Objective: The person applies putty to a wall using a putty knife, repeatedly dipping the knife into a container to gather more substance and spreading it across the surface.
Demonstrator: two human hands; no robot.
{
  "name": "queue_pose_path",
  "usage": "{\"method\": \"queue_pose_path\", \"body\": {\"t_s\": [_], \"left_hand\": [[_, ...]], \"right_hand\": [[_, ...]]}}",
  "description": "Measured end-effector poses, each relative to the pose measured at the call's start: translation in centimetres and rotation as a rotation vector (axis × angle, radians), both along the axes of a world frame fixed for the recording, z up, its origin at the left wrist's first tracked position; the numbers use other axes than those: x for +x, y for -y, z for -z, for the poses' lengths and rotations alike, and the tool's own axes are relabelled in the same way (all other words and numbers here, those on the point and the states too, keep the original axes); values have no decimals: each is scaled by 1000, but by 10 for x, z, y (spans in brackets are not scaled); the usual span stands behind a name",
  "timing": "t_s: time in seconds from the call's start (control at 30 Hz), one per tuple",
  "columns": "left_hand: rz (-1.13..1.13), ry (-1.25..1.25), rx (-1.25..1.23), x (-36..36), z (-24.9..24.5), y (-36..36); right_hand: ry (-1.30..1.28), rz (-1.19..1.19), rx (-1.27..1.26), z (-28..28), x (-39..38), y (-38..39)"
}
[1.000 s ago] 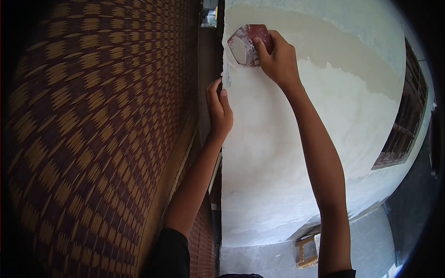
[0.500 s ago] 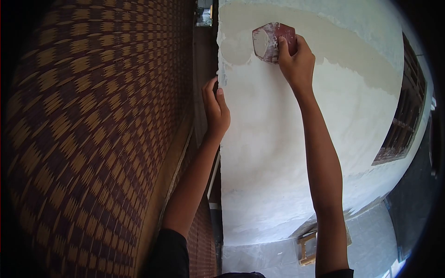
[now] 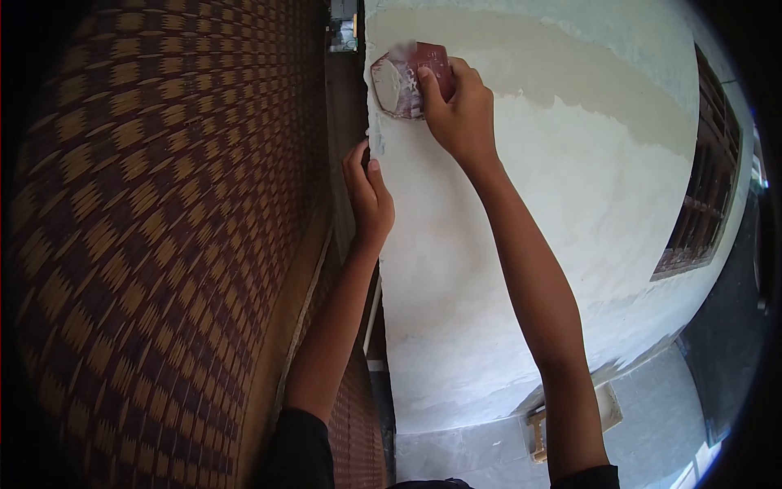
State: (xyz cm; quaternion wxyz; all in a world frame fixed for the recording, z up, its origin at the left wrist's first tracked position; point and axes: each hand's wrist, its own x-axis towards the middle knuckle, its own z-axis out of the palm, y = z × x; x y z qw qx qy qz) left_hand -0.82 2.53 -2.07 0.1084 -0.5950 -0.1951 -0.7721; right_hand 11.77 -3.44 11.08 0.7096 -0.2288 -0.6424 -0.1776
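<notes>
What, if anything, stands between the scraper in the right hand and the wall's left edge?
Nothing visible. The red scraper, held in the right hand, is close to the left edge of the wall. The left hand is by that edge too, but lower in view, apparently clear of a sideways pass.

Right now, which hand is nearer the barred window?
Right. The right hand, holding the red scraper, is left of the barred window; the left hand farther left, at the edge of the wall.

Fingers [image 3: 466,70] of the right hand [image 3: 462,118] partly behind the red scraper [image 3: 405,83]; its upper edge blurred
</notes>
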Motion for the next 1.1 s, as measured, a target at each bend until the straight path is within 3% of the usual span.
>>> {"method": "queue_pose_path", "body": {"t_s": [0.23,0.43,0.53,0.6,0.83,1.1], "left_hand": [[-27,-10,38,-1,-1,-3],[-37,-23,12,-2,0,1],[-46,-13,30,-1,-1,0],[-46,-11,36,-2,-1,0],[-6,-4,17,-2,0,-2],[-20,-12,15,-2,-1,0]], "right_hand": [[-23,194,14,-10,8,-6],[-209,207,-118,-11,46,3],[-218,77,-149,-8,54,10],[-161,-40,-122,-3,46,10],[134,45,-38,-3,11,4],[110,82,3,2,8,-12]]}}
